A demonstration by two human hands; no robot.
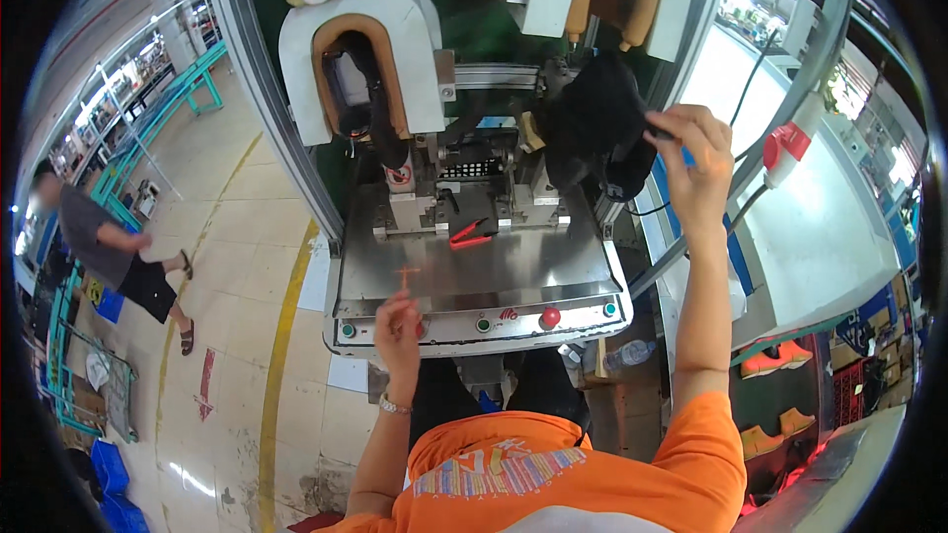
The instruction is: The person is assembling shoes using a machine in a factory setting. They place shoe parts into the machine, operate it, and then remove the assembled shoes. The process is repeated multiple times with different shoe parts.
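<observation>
At the right station of a shoe-shaping machine (484, 281), a black shoe upper (597, 114) hangs over the form. My right hand (701, 153) pinches its right edge between thumb and fingers. Closed, with its fingers curled together, my left hand (398, 331) hovers at the left of the front control panel (444, 330), close to a red button partly hidden by it. Nothing shows in that hand. On the left, a white U-shaped clamp with a brown pad (322, 49) surrounds another black piece (380, 109) that has a pale inside.
Red-handled snips (472, 235) lie on the steel bed. A red push button (550, 318) sits on the panel. Right of me stand a white sloping surface (820, 237) and orange shoes (775, 358) on a rack. A person (109, 247) walks at the far left.
</observation>
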